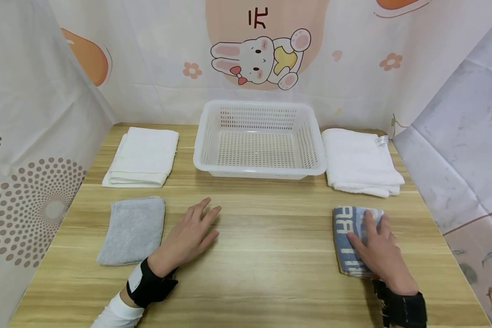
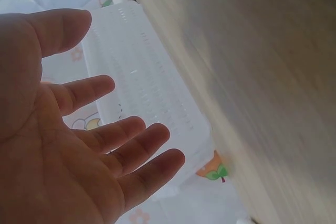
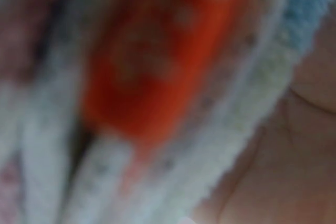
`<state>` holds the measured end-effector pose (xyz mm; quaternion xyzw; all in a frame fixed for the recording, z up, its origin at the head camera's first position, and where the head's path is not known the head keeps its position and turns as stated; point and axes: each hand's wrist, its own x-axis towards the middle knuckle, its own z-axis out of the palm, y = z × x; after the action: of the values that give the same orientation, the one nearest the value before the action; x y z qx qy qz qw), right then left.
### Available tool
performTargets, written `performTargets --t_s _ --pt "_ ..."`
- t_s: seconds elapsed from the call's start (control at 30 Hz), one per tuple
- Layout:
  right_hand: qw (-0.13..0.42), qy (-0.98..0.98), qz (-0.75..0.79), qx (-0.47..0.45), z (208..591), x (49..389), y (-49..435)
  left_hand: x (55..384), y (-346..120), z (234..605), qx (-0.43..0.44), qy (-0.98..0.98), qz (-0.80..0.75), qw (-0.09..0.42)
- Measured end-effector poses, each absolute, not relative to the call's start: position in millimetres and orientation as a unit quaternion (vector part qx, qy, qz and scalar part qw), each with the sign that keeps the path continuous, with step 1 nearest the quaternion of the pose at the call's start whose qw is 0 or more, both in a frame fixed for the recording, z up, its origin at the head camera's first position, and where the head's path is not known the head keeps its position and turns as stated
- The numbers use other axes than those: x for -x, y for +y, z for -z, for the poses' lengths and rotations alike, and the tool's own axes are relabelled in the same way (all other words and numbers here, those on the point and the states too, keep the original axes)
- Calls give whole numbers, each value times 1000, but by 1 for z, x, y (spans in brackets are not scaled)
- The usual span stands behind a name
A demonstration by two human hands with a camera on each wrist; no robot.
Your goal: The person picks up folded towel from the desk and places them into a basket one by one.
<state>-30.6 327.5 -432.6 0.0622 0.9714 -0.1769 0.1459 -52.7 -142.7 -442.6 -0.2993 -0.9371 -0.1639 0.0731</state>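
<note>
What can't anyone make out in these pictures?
Head view: part of the folded blue-and-white patterned cloth, hidden beneath the right hand.
Head view: any print on the pale label of the folded white towel, too small.
Right wrist view: any marks on the bright orange-red strip, blurred.

And there at the far edge of the wooden table sits the white slotted basket, upright, a folded white cloth off to its left, a tagged white towel just beside it on the right! Nearer on the left lies the grey cloth; behind hangs the curtain, its sideways rabbit wearing a red bow!
</note>
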Motion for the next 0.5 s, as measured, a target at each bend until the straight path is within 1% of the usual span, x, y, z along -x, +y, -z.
performTargets --t_s 0.5 --pt "134 975 169 -46 434 31 321 53 -141 443 302 -937 160 72"
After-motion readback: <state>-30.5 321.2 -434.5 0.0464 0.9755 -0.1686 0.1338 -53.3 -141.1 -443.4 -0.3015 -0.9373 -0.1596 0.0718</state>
